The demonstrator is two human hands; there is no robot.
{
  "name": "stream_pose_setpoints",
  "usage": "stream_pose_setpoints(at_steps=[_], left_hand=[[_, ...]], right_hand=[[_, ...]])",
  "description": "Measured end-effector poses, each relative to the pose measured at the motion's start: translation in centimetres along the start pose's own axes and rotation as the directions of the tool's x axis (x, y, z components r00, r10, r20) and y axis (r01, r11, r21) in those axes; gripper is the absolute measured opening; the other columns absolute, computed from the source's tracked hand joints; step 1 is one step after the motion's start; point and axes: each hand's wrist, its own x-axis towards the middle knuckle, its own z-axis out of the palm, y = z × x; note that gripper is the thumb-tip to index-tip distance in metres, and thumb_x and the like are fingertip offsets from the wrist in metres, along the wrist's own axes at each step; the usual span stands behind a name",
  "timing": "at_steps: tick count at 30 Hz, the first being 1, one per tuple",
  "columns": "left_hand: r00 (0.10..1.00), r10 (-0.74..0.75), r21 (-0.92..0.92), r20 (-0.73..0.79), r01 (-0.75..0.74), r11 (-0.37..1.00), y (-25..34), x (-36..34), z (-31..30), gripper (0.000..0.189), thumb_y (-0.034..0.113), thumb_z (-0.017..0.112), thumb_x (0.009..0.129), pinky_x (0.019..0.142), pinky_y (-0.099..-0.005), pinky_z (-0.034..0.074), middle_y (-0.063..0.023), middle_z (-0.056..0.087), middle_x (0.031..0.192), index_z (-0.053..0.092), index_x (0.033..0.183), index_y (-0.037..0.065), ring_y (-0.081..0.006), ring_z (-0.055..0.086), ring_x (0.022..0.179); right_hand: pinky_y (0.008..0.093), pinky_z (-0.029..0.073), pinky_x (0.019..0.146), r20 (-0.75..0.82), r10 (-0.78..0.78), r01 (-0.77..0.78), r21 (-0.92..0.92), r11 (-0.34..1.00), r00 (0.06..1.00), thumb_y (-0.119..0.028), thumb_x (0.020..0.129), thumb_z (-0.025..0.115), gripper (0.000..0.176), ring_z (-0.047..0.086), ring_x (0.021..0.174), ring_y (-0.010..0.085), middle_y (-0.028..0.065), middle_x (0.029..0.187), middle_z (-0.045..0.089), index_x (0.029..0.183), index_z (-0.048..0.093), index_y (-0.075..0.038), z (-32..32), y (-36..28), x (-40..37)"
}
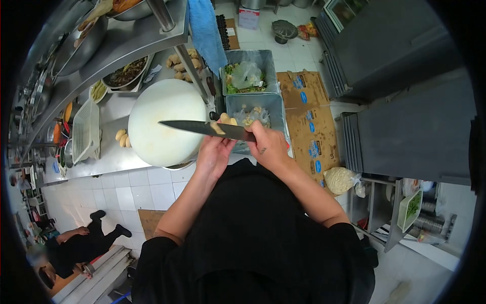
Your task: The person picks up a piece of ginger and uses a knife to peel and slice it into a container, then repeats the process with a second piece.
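Note:
My right hand (271,147) is wrapped around the handle of a large kitchen knife (190,126). Its dark blade points left across my left hand, over the edge of a round white cutting board (164,124). A pale scrap sticks to the blade. Just behind the knife, my left hand (215,154) grips a pale, knobbly piece of ginger (228,119), partly hidden by the blade. Unpeeled ginger (183,65) lies in a heap at the back of the steel counter. A few smooth, pale pieces (122,138) rest left of the board.
Two grey bins stand beyond my hands: the nearer bin (280,109) holds scraps and plastic, the farther bin (273,61) leafy waste. A blue towel (206,30) hangs from the shelf. A white basket (86,129) sits left. Flattened cardboard (309,121) covers floor at right. Another person (83,248) is lower left.

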Motion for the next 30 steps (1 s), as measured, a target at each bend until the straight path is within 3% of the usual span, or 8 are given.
stream_pose_setpoints(at_steps=[4, 8, 10, 20, 22, 26, 28, 30], left_hand=[[1.000, 0.003, 0.005, 0.030, -0.003, 1.000, 1.0, -0.7, 0.8, 0.037, 0.012, 0.056, 0.107, 0.106, -0.0376, 0.053, -0.0104, 0.063, 0.132, 0.050, 0.142, 0.002, -0.0215, 0.062, 0.123], [0.993, 0.038, 0.034, 0.114, -0.042, 0.999, 1.0, -0.3, -0.5, 0.031, 0.014, 0.056, 0.107, 0.104, -0.0379, 0.053, -0.0106, 0.064, 0.130, 0.054, 0.136, 0.001, -0.0216, 0.064, 0.121], [0.994, 0.036, 0.074, 0.105, -0.044, 0.996, 0.9, -0.9, -0.4, 0.032, 0.020, 0.055, 0.109, 0.098, -0.0358, 0.059, -0.0122, 0.064, 0.128, 0.054, 0.133, 0.000, -0.0259, 0.068, 0.117], [0.997, 0.031, 0.030, 0.074, -0.034, 0.999, 1.4, -1.7, -0.3, 0.036, 0.010, 0.057, 0.105, 0.103, -0.0408, 0.055, -0.0128, 0.064, 0.132, 0.053, 0.139, 0.000, -0.0241, 0.064, 0.121], [0.990, 0.034, -0.007, 0.134, -0.033, 0.999, 1.1, -1.5, -1.1, 0.032, 0.010, 0.057, 0.105, 0.103, -0.0412, 0.056, -0.0137, 0.064, 0.131, 0.054, 0.136, 0.000, -0.0247, 0.064, 0.121], [0.996, 0.035, 0.015, 0.087, -0.037, 0.999, 1.4, -2.6, 0.7, 0.023, 0.012, 0.057, 0.106, 0.100, -0.0392, 0.057, -0.0141, 0.065, 0.128, 0.056, 0.126, 0.001, -0.0257, 0.065, 0.121], [0.988, 0.000, 0.024, 0.155, -0.004, 1.000, 1.4, -2.5, 0.2, 0.029, 0.015, 0.056, 0.107, 0.100, -0.0383, 0.056, -0.0144, 0.065, 0.129, 0.054, 0.132, 0.000, -0.0264, 0.066, 0.120], [0.974, -0.030, 0.032, 0.226, 0.023, 0.999, 1.3, -2.7, 0.4, 0.034, 0.017, 0.056, 0.108, 0.100, -0.0373, 0.056, -0.0148, 0.064, 0.129, 0.052, 0.137, 0.000, -0.0271, 0.067, 0.118]], right_hand=[[0.0510, 0.051, 0.059, 0.002, -0.056, 0.056, -0.020, 0.998, 0.998, 0.000, 0.079, 0.071, 0.029, 0.068, 0.069, 0.0395, 0.0130, 0.075, 0.068, 0.100, 0.053, -0.008, -0.1, 0.5, 0.2], [0.0506, 0.050, 0.059, 0.032, 0.016, -0.015, -0.036, 0.999, 0.999, 0.000, 0.080, 0.072, 0.029, 0.068, 0.069, 0.0392, 0.0133, 0.076, 0.068, 0.100, 0.053, -0.008, 0.4, 4.4, -1.1], [0.0505, 0.050, 0.059, 0.033, 0.051, -0.050, -0.039, 0.998, 0.998, 0.000, 0.079, 0.072, 0.029, 0.068, 0.069, 0.0392, 0.0134, 0.076, 0.068, 0.100, 0.053, -0.008, 0.3, 4.0, -1.3], [0.0480, 0.050, 0.058, 0.014, -0.099, 0.099, 0.000, 0.995, 0.995, 0.003, 0.076, 0.071, 0.030, 0.068, 0.070, 0.0378, 0.0138, 0.076, 0.066, 0.099, 0.055, -0.006, -0.8, 0.3, 0.2], [0.0473, 0.050, 0.058, -0.008, -0.091, 0.091, -0.011, 0.996, 0.996, 0.004, 0.076, 0.070, 0.031, 0.068, 0.071, 0.0372, 0.0142, 0.076, 0.067, 0.102, 0.057, -0.006, -0.7, 1.1, -0.3], [0.0480, 0.050, 0.060, 0.004, -0.086, 0.086, -0.041, 0.995, 0.996, 0.005, 0.077, 0.069, 0.030, 0.068, 0.073, 0.0386, 0.0147, 0.078, 0.067, 0.102, 0.055, -0.006, -1.2, 0.6, -0.8], [0.0489, 0.051, 0.061, -0.008, -0.074, 0.073, -0.034, 0.997, 0.997, 0.004, 0.079, 0.068, 0.028, 0.068, 0.074, 0.0401, 0.0158, 0.079, 0.068, 0.101, 0.055, -0.006, -0.9, 1.3, -1.2], [0.0531, 0.050, 0.063, 0.020, 0.191, -0.187, -0.117, 0.975, 0.981, -0.002, 0.084, 0.066, 0.020, 0.067, 0.078, 0.0439, 0.0200, 0.083, 0.069, 0.100, 0.055, -0.007, 1.9, 6.0, -2.2]])
